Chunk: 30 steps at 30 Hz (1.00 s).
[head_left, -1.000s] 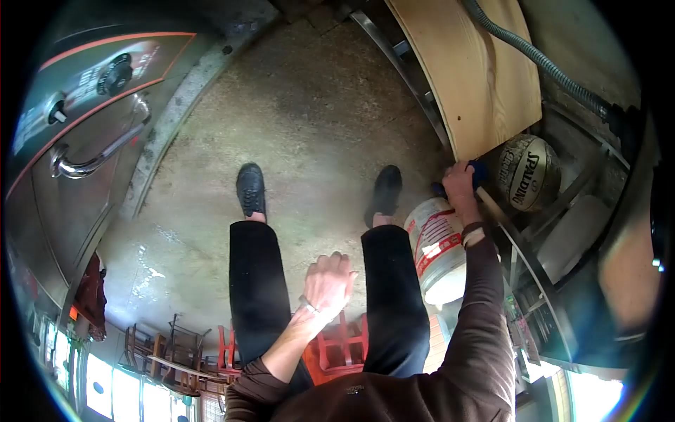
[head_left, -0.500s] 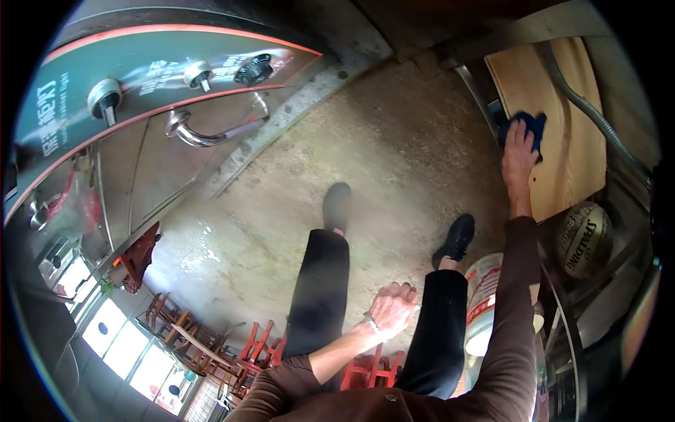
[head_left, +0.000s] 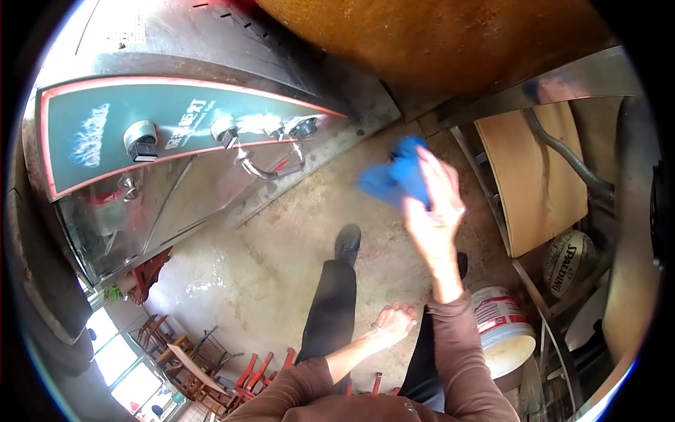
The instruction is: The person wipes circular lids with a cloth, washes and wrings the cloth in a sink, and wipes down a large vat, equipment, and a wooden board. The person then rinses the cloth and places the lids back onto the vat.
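Note:
A blue cloth [head_left: 404, 174], smeared by motion, hangs from the fingers of my right hand [head_left: 437, 204], which is raised above the floor in the middle of the view. My left hand [head_left: 395, 323] is held low in front of my legs, its fingers loosely curled and pressed together; whether anything is in them is too small to tell. Below and right of my right hand, a white bucket [head_left: 503, 330] with red print stands on the floor. Farther right, a wooden board [head_left: 531, 183] leans inside a metal frame.
A metal cabinet with a green knob panel [head_left: 176, 119] and a curved handle [head_left: 264, 169] fills the left. A brown surface [head_left: 457, 35] crosses the top. At right are a ball [head_left: 568, 264] and a grey hose [head_left: 573, 162]. Chairs [head_left: 190, 369] stand at lower left.
My right hand has lifted the blue cloth off the wooden board and moved left over the floor. The view has shifted, showing more of the cabinet and the brown surface at the top.

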Each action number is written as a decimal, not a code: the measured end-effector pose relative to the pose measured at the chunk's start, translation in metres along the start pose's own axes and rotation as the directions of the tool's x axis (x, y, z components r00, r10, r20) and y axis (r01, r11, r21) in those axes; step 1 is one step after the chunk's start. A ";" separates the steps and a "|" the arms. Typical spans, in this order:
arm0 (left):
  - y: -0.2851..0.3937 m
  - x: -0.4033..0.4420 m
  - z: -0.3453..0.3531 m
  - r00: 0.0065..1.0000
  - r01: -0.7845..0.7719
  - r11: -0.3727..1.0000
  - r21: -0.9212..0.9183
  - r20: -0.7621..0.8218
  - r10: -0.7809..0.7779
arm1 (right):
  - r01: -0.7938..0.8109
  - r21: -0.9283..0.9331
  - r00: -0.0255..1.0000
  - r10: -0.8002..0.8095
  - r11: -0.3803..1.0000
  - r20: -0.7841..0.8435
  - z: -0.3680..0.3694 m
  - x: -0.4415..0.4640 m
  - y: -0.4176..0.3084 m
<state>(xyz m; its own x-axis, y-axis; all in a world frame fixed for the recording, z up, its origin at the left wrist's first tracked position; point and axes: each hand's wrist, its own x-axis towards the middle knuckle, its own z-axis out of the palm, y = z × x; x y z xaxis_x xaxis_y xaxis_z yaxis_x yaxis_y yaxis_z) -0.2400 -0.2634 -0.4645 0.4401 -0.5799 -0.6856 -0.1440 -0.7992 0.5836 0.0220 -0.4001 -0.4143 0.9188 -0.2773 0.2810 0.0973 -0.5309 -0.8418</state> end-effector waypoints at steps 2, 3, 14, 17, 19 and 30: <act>-0.002 0.001 -0.001 1.000 0.005 1.000 -0.006 -0.002 -0.005 | 0.287 -0.195 0.924 -0.324 0.938 -0.200 0.002 0.054 -0.037; -0.001 0.000 -0.002 1.000 -0.002 1.000 -0.017 -0.011 0.001 | 0.346 -0.294 0.837 -0.435 0.891 -0.332 0.003 0.085 -0.046; -0.005 0.004 -0.014 0.997 -0.053 0.999 -0.005 -0.055 0.053 | 0.577 -0.694 0.574 -0.818 0.431 -0.031 0.050 0.143 0.028; -0.003 0.004 -0.024 0.992 -0.047 0.999 0.001 -0.118 0.047 | 0.781 -0.492 0.597 -0.692 0.386 0.406 0.072 0.114 0.086; -0.006 0.002 -0.025 0.990 -0.049 0.999 0.009 -0.128 0.050 | 0.491 -0.433 0.836 -0.268 0.756 0.479 0.077 0.091 0.117; -0.015 0.005 0.001 0.998 0.003 0.996 -0.085 -0.067 -0.008 | 0.438 -0.471 0.512 -0.643 0.766 -0.569 0.033 0.161 -0.013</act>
<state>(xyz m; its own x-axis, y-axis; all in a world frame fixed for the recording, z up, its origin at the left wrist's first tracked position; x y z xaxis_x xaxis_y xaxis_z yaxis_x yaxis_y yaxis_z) -0.2364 -0.2543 -0.4776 0.4996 -0.5613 -0.6598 -0.0667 -0.7844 0.6167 0.1813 -0.4115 -0.3728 0.1904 -0.2563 0.9477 0.2967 -0.9051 -0.3044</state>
